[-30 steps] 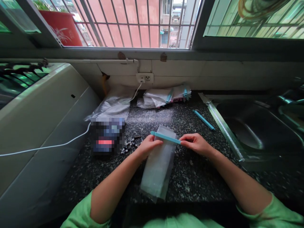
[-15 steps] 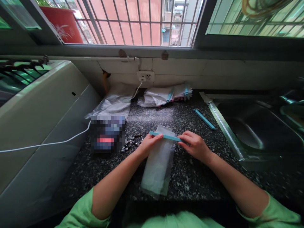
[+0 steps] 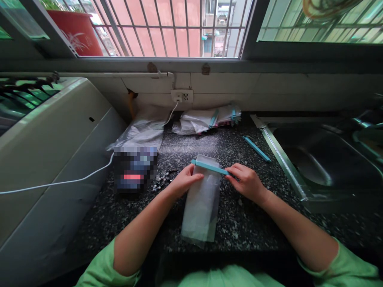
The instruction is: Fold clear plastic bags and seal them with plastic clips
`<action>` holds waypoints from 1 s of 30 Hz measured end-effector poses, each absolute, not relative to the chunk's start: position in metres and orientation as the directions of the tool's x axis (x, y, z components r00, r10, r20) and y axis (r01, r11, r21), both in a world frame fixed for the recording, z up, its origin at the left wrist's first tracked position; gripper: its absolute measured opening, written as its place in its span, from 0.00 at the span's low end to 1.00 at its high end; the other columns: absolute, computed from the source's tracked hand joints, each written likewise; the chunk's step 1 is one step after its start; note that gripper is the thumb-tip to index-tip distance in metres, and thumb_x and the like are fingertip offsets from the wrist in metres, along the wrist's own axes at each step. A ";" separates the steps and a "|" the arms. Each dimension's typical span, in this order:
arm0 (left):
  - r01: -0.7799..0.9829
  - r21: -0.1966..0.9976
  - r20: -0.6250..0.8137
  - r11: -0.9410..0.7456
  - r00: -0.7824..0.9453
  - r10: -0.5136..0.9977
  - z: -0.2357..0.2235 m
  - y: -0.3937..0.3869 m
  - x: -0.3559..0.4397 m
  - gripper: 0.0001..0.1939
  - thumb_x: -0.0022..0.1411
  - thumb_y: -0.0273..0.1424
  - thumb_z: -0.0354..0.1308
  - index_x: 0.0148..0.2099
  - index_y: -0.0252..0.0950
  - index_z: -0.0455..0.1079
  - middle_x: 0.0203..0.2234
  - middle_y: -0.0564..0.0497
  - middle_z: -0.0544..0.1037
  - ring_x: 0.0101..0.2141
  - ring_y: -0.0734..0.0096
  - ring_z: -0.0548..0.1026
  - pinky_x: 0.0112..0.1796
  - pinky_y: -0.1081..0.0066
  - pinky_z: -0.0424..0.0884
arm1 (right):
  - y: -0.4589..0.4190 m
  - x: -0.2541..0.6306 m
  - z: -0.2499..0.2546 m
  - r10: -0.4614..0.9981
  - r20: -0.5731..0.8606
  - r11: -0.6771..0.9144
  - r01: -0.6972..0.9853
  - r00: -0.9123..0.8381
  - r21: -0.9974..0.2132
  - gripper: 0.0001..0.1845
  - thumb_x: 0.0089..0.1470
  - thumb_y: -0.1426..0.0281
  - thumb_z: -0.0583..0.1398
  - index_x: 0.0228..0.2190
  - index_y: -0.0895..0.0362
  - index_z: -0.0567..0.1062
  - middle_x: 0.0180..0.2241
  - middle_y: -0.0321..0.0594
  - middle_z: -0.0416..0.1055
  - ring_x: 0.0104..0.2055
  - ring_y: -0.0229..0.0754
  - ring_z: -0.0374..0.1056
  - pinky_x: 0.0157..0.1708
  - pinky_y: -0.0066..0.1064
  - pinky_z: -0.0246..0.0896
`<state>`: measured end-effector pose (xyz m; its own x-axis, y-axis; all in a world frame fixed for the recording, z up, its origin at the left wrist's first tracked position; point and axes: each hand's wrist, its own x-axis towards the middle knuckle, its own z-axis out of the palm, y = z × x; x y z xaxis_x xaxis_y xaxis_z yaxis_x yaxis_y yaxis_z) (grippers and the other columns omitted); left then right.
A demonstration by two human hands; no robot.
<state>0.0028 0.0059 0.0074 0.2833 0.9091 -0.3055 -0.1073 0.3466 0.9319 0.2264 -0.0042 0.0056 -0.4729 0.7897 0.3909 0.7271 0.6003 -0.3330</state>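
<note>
A clear, flat plastic bag lies lengthwise before me on the speckled counter, with a light blue bag sealing clip across its upper part. A short flap of the bag shows beyond the clip. My left hand is closed on the bag's left edge, thumb on top just below the clip; its other fingers are partly hidden. Between thumb and fingers, my right hand pinches the right end of the clip. A second blue sealing clip lies loose on the counter to the right, apart from both hands.
Behind are several plastic bags with blue clips and a larger clear bag. A blurred dark device and small shiny bits lie left. A white cable runs leftward. The sink borders the right.
My left thumb has moved off the clip down onto the bag. The clip's left end has risen, so it slants more, and the bag has straightened slightly. My right hand still pinches the clip.
</note>
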 end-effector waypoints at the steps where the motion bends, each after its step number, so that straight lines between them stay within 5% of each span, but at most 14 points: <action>1: -0.117 0.927 -0.311 0.355 0.288 0.906 0.008 0.007 0.002 0.12 0.37 0.30 0.61 0.29 0.34 0.66 0.22 0.55 0.71 0.24 0.75 0.67 0.27 0.75 0.61 | -0.004 0.227 0.005 0.792 0.387 0.598 0.731 -0.473 -0.330 0.09 0.55 0.69 0.53 0.34 0.57 0.72 0.30 0.42 0.70 0.33 0.40 0.67 0.35 0.30 0.63; 6: -0.257 0.880 -0.313 0.400 0.319 0.894 0.010 0.011 0.001 0.10 0.38 0.34 0.58 0.25 0.34 0.67 0.16 0.56 0.69 0.20 0.76 0.65 0.22 0.76 0.59 | -0.004 0.227 0.004 0.787 0.373 0.601 0.746 -0.492 -0.285 0.09 0.55 0.69 0.53 0.34 0.58 0.73 0.30 0.42 0.70 0.32 0.40 0.67 0.33 0.30 0.62; 13: -0.282 0.868 -0.311 0.408 0.331 0.891 0.002 0.013 0.006 0.25 0.43 0.52 0.57 0.27 0.32 0.71 0.18 0.50 0.74 0.28 0.64 0.72 0.27 0.72 0.63 | -0.004 0.225 -0.001 0.802 0.349 0.580 0.773 -0.485 -0.257 0.09 0.55 0.70 0.53 0.35 0.57 0.73 0.32 0.41 0.71 0.33 0.39 0.68 0.33 0.29 0.62; 30: -0.243 0.946 -0.168 0.216 0.203 0.965 -0.029 0.016 0.002 0.24 0.53 0.50 0.50 0.30 0.33 0.71 0.19 0.53 0.72 0.25 0.70 0.68 0.28 0.73 0.62 | -0.003 0.225 -0.005 0.781 0.419 0.604 0.731 -0.464 -0.316 0.10 0.55 0.70 0.53 0.36 0.58 0.72 0.32 0.44 0.71 0.35 0.41 0.69 0.36 0.31 0.66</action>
<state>0.0018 0.0162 -0.0286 0.2034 0.9646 -0.1678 -0.2429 0.2157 0.9458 0.2251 -0.0034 -0.0049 -0.4635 0.7805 0.4195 0.7313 0.6043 -0.3163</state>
